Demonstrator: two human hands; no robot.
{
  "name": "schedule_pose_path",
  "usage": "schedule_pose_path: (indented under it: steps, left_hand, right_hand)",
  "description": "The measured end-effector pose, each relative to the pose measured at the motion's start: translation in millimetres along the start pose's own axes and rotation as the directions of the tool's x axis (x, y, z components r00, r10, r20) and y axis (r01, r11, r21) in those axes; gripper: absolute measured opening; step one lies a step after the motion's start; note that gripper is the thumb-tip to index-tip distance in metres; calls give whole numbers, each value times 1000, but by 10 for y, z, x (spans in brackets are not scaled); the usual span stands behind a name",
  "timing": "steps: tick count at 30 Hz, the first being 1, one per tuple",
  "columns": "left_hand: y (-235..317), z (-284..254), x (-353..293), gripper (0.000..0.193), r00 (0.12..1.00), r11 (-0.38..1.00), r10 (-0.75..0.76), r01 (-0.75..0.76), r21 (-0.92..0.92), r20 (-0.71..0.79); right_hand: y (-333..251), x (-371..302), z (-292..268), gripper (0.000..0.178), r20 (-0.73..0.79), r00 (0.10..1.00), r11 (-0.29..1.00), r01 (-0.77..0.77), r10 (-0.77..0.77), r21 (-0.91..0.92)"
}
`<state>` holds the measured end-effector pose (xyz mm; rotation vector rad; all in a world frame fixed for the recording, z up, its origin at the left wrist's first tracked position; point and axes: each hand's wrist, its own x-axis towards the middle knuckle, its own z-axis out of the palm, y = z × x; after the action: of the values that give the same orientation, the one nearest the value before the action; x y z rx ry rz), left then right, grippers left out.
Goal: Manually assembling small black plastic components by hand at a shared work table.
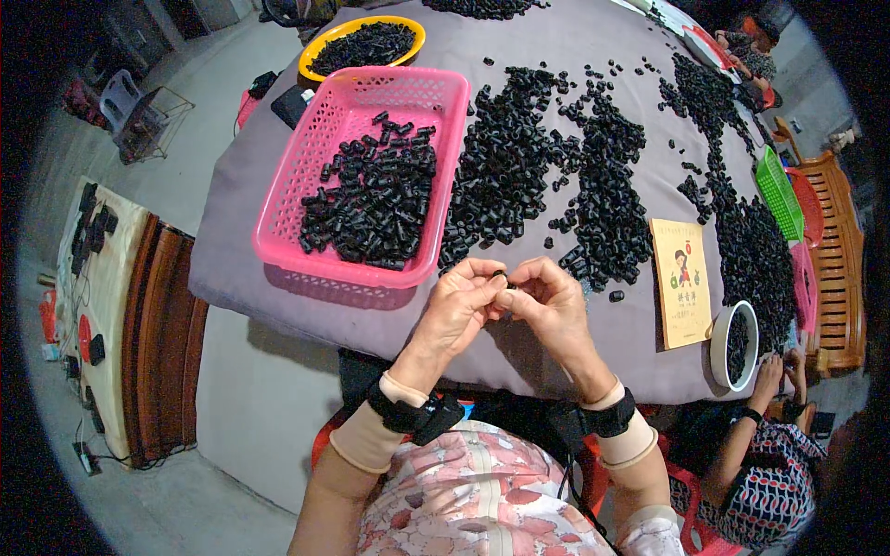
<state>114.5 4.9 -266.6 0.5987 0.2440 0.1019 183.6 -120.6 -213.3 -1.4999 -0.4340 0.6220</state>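
Observation:
Between my fingertips, just over the near edge of the cloth-covered table, is a small black plastic part (502, 275). My left hand (461, 301) pinches it from the left, thumb and fingers closed. From the other side my right hand (549, 306) grips it too, and the fingers hide much of its shape. A pink plastic basket (297, 176) stands left of my hands, holding a heap of short black tubular pieces (375, 199). Beyond my hands, piles of small black cylindrical pieces (505, 153) lie loose on the grey tablecloth (246, 176).
A yellow bowl (311, 46) of black parts sits at the far left. To my right are a yellow booklet (680, 287), a white bowl (718, 347), more black pieces (751, 250) and a green basket (777, 195). A co-worker's hands (779, 375) are at the right edge.

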Motion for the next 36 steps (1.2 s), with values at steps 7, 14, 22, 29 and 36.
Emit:
schedule_pose_path:
  steps: [7, 14, 22, 29, 36]
  left_hand:
    - [39, -16, -28, 24, 998, 999, -15, 18, -49, 58]
    - [105, 28, -64, 27, 995, 995, -63, 69, -72, 83]
    - [100, 24, -56, 22, 993, 992, -101, 105, -66, 54]
    - [86, 34, -81, 23, 996, 996, -73, 75, -40, 57]
    - [66, 1, -78, 29, 996, 996, -63, 67, -64, 70]
  right_hand:
    - [87, 137, -59, 24, 97, 992, 987, 93, -81, -131]
    - [-65, 107, -83, 31, 233, 954, 906, 262, -191, -331]
    - [-34, 86, -82, 31, 305, 920, 849, 357, -247, -390]
    - [24, 52, -55, 30, 278, 926, 867, 348, -257, -357]
    - [54, 54, -31, 26, 267, 929, 877, 341, -258, -339]
